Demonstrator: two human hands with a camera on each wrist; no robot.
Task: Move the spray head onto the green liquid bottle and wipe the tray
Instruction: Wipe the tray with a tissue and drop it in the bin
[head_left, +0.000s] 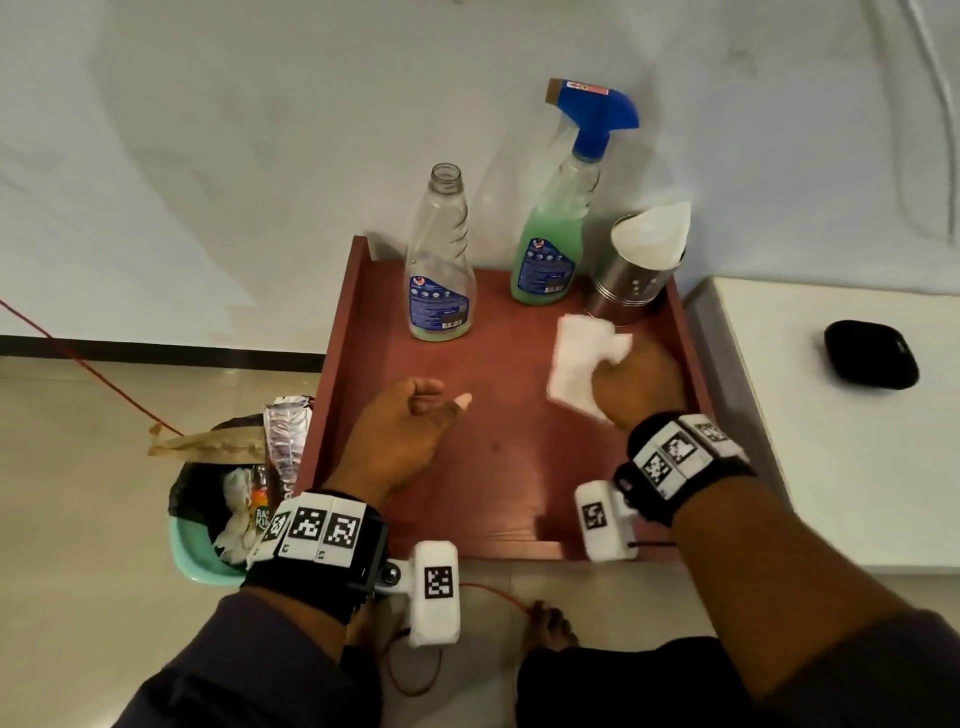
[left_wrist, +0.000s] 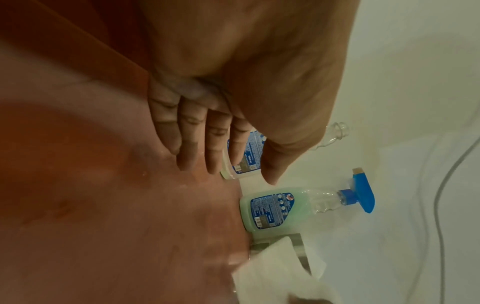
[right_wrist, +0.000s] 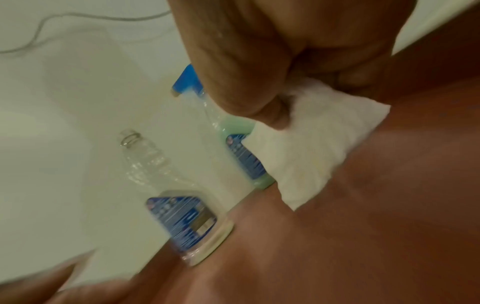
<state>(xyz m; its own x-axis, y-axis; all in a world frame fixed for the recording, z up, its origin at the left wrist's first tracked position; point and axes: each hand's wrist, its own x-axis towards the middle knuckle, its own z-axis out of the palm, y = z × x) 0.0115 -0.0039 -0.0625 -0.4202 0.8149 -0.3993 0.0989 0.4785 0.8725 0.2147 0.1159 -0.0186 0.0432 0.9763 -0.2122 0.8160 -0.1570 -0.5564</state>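
Pinching a soft, crumpled white tissue (head_left: 582, 358) between thumb and curled fingers, the right hand (head_left: 636, 384) holds it over the right part of the reddish-brown tray (head_left: 498, 467), a smooth, flat, rectangular board with low raised rims. The left hand (head_left: 405, 431) hovers over the tray's middle, grasping nothing, fingers loosely bent. Two clear plastic bottles with blue labels stand upright along the far edge: the green liquid bottle (head_left: 550, 244), roughly half full, wears the single blue plastic spray head (head_left: 597, 111); the other bottle (head_left: 441, 260) is open-necked with only a thin pale layer at its bottom. One shiny perforated metal canister (head_left: 631, 283) stands just right of them, a white tissue poking from its top. One glossy black rounded case (head_left: 870, 353) lies on the white surface (head_left: 857, 467) beside the tray. A green bin (head_left: 208, 551) of rubbish sits on the floor at left.
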